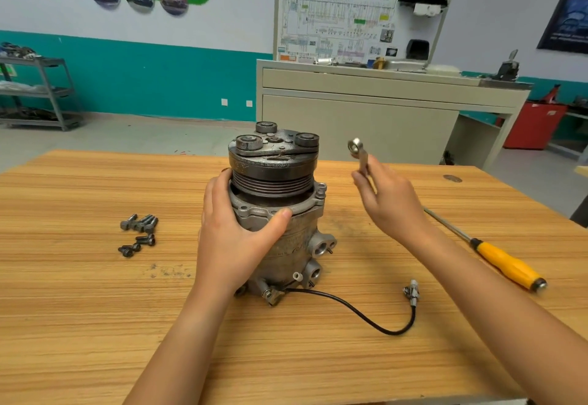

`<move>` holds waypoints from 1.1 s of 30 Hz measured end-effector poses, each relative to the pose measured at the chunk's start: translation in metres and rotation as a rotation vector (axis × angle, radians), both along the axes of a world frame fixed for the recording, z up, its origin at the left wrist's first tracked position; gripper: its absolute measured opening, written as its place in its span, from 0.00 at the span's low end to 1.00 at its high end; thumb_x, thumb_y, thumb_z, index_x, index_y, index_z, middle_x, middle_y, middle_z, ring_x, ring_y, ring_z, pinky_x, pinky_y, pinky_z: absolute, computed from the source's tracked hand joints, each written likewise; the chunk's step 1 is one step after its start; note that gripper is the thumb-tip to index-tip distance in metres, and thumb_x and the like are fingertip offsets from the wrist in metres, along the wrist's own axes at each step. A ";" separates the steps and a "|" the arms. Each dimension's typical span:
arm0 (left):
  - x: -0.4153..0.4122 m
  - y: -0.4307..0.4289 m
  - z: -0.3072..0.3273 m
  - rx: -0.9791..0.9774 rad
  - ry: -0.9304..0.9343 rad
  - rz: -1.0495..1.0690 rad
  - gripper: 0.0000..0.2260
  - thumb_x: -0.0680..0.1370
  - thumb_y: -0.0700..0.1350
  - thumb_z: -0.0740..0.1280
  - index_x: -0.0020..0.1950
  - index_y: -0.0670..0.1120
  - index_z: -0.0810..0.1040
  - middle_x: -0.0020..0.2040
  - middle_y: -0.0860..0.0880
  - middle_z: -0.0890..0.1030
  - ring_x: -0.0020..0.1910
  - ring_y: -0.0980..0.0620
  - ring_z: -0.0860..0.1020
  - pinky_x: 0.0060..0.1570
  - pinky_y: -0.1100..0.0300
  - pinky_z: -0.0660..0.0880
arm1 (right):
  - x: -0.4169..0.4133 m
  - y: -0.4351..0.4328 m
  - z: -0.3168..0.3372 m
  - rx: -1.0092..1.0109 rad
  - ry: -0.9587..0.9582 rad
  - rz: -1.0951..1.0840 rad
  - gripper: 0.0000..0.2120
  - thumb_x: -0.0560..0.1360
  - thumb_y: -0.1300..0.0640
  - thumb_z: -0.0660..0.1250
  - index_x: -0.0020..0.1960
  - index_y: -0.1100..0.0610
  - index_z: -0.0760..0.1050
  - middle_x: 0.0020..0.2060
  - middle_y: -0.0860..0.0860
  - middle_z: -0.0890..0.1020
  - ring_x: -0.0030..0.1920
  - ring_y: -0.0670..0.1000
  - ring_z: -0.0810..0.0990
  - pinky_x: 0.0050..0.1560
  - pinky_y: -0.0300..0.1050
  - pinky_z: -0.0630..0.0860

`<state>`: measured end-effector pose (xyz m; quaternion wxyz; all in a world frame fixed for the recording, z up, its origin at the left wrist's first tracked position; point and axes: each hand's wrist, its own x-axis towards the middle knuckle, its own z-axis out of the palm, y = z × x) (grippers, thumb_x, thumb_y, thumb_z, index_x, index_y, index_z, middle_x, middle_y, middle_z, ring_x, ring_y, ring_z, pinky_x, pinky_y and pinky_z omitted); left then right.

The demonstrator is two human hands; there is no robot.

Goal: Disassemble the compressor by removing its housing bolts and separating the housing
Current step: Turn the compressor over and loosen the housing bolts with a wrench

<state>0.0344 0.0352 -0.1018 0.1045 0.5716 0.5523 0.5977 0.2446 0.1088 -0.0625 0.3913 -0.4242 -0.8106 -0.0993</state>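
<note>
Standing on wooden table (95,309), compressor (297,245), teal wall (143,80)

Teal-and-white wall (159,80), beige cabinet (359,118) (wiring board (350,16) atop), grey shelving (38,93).

Left hand (235,239) grips upright compressor (280,213); right hand (389,201) holds wrench (359,153).

The compressor (299,236) body is cast grey metal, matt and rough, smeared with grime. Its grooved pulley (270,182) is darker, dull metal, worn in patches on top. The loose bolts (140,233) are dark, faintly shiny metal. The wrench (361,153) is bright polished steel. The screwdriver (506,266) has a glossy yellow plastic handle and a bare metal shaft. A smooth black rubbery cable (359,315) lies on the counter (95,325), which is pale, smooth, striped wood grain with dark smudges.
</note>
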 end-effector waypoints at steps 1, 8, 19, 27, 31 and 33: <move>0.000 0.000 0.000 0.005 -0.003 -0.003 0.41 0.61 0.66 0.66 0.70 0.54 0.61 0.61 0.62 0.65 0.59 0.67 0.64 0.53 0.71 0.62 | 0.007 -0.010 0.004 -0.018 -0.020 0.003 0.15 0.79 0.59 0.59 0.64 0.61 0.70 0.35 0.51 0.76 0.35 0.56 0.77 0.34 0.47 0.70; 0.000 0.002 -0.002 0.018 -0.009 -0.003 0.38 0.62 0.64 0.67 0.69 0.54 0.61 0.60 0.62 0.65 0.57 0.67 0.64 0.52 0.71 0.61 | 0.031 -0.065 0.019 -0.133 -0.439 -0.142 0.19 0.79 0.50 0.53 0.68 0.48 0.65 0.30 0.45 0.73 0.28 0.48 0.70 0.23 0.37 0.59; 0.000 0.002 -0.003 0.002 0.002 0.005 0.39 0.64 0.60 0.69 0.71 0.53 0.60 0.62 0.61 0.64 0.60 0.64 0.64 0.57 0.63 0.62 | 0.007 -0.086 0.039 -0.134 -0.724 -0.391 0.29 0.79 0.62 0.54 0.74 0.46 0.45 0.29 0.46 0.67 0.27 0.48 0.66 0.23 0.40 0.59; 0.001 0.002 -0.002 -0.004 -0.001 0.005 0.42 0.61 0.66 0.65 0.72 0.52 0.60 0.63 0.61 0.64 0.62 0.62 0.64 0.58 0.61 0.63 | -0.044 -0.116 0.057 -0.288 -0.974 -0.529 0.31 0.74 0.71 0.53 0.73 0.67 0.43 0.30 0.54 0.65 0.25 0.50 0.60 0.20 0.42 0.57; 0.001 0.002 -0.002 0.001 -0.004 0.008 0.43 0.60 0.67 0.65 0.72 0.52 0.60 0.66 0.58 0.66 0.64 0.60 0.65 0.59 0.60 0.65 | -0.060 -0.122 0.066 -0.321 -1.112 -0.460 0.27 0.76 0.71 0.53 0.72 0.71 0.46 0.61 0.60 0.68 0.37 0.54 0.74 0.22 0.43 0.62; 0.001 0.002 -0.003 0.002 -0.003 0.007 0.43 0.60 0.67 0.65 0.72 0.51 0.60 0.67 0.57 0.65 0.66 0.58 0.65 0.61 0.59 0.65 | -0.062 -0.122 0.071 -0.316 -1.179 -0.434 0.27 0.76 0.71 0.53 0.72 0.71 0.47 0.63 0.58 0.65 0.40 0.57 0.76 0.23 0.43 0.64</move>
